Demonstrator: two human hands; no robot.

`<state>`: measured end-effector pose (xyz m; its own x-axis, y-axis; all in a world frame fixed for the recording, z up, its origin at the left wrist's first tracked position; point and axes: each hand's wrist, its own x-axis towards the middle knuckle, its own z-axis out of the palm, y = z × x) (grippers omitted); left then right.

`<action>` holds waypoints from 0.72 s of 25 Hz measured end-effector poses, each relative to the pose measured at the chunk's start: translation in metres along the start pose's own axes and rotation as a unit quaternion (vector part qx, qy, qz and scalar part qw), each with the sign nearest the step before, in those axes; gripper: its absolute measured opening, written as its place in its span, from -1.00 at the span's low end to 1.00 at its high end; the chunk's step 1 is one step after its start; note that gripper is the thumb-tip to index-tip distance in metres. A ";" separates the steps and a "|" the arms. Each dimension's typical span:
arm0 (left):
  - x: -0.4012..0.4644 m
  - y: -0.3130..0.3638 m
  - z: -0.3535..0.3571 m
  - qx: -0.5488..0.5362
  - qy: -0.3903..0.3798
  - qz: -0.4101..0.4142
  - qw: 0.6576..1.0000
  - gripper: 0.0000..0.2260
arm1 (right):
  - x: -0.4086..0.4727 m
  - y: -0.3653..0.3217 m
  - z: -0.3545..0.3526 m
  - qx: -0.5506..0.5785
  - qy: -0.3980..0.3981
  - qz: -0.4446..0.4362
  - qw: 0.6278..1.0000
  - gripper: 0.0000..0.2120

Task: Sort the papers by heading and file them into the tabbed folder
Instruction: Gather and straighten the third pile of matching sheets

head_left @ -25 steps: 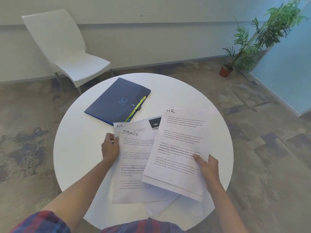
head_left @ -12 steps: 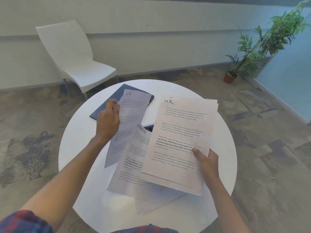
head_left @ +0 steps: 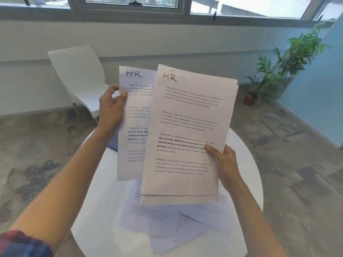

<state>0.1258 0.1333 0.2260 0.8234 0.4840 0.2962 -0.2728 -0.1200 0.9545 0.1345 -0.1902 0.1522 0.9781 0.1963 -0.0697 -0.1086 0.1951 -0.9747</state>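
Pinching "HR"-headed sheet (head_left: pixel 133 127) in left hand (head_left: pixel 111 106), "HR"-topped stack (head_left: pixel 185 130) in right hand (head_left: pixel 225 164).

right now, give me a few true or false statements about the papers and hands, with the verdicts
1. The sheet in the left hand is headed HR. True.
2. The papers in the right hand are headed SPORTS. False: the top sheet of that stack reads HR.
3. Both hands hold their papers up off the round white table. True.
4. No papers are left on the table. False: loose sheets lie scattered on it below the held ones.
5. The left-hand sheet lies in front of the right-hand stack. False: the stack overlaps its right edge.
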 end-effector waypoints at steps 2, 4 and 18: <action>-0.006 0.004 0.007 -0.045 -0.006 -0.037 0.998 -0.89 | 0.004 -0.007 0.006 0.002 -0.013 -0.013 1.000 -0.82; -0.013 0.003 0.015 -0.067 -0.006 -0.063 0.996 -0.88 | 0.007 -0.012 0.009 0.000 -0.028 -0.008 1.000 -0.79; -0.087 -0.051 0.031 -0.087 -0.178 -0.270 0.942 -0.72 | -0.007 0.013 -0.013 -0.068 0.012 -0.012 0.998 -0.80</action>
<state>0.0837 0.0703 0.1528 0.9721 0.1080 -0.2082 0.1811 0.2189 0.9588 0.1290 -0.2015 0.1370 0.9843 0.1689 -0.0503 -0.0623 0.0663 -0.9958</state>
